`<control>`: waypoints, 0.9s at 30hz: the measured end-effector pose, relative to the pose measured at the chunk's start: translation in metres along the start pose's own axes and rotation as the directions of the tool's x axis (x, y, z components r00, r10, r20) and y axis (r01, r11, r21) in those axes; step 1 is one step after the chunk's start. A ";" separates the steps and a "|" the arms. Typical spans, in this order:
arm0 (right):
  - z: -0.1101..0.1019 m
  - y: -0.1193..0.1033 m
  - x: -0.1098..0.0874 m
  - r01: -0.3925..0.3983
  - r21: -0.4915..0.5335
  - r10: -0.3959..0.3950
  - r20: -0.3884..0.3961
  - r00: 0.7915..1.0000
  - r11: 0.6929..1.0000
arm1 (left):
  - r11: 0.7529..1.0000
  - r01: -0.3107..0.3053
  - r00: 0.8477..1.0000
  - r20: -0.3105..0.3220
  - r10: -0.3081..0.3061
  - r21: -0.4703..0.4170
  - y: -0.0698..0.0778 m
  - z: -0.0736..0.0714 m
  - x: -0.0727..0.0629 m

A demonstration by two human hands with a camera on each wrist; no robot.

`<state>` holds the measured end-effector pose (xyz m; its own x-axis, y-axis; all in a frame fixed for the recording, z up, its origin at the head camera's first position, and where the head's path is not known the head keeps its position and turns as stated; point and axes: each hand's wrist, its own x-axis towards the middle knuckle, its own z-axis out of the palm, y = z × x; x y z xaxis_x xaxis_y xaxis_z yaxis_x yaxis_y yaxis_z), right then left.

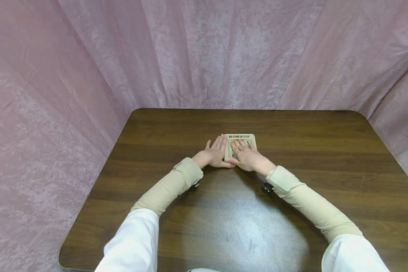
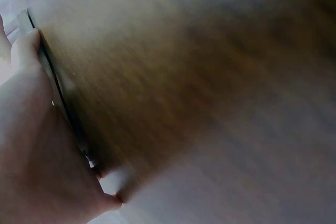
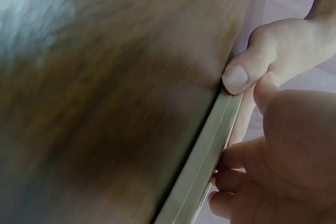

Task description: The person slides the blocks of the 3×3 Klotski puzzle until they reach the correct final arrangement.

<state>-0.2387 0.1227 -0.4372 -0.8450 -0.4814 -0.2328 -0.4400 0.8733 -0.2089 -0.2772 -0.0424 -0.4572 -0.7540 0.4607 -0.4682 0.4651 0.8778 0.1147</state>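
A small cream number puzzle board (image 1: 231, 152) with rounded corners lies on the wooden table, printed characters along its far edge and numbered squares such as 1 and 8 below. Along its left side lies my left hand (image 1: 215, 153), fingers straight and thumb reaching across the near edge. My right hand (image 1: 248, 158) rests over the board, its fingers spread on the squares and covering many of them. At the near edge the two thumbs come close together. The right wrist view shows the board's pale side (image 3: 202, 156) beside the left thumb (image 3: 237, 77).
A brown wood-grain table (image 1: 176, 128) with rounded corners surrounds the board. Pink velvety curtains (image 1: 204, 56) hang behind it and to both sides. Beige sleeves (image 1: 166, 190) with a band at each wrist cover the forearms.
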 end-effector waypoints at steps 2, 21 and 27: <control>0.000 0.000 0.000 0.001 -0.001 -0.001 0.003 1.000 1.000 | 1.000 0.002 1.000 0.003 -0.002 0.000 0.000 0.001 0.002; -0.005 0.008 -0.002 0.016 0.036 -0.019 0.076 0.997 0.999 | 1.000 0.001 1.000 -0.016 -0.001 0.020 0.003 -0.002 -0.006; -0.005 0.011 -0.006 0.017 0.055 -0.020 0.072 0.997 0.998 | 1.000 0.012 1.000 -0.005 -0.012 0.014 0.001 0.002 0.001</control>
<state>-0.2402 0.1352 -0.4334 -0.8119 -0.5033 -0.2959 -0.4366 0.8599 -0.2646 -0.2764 -0.0411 -0.4595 -0.7621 0.4506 -0.4649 0.4623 0.8815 0.0966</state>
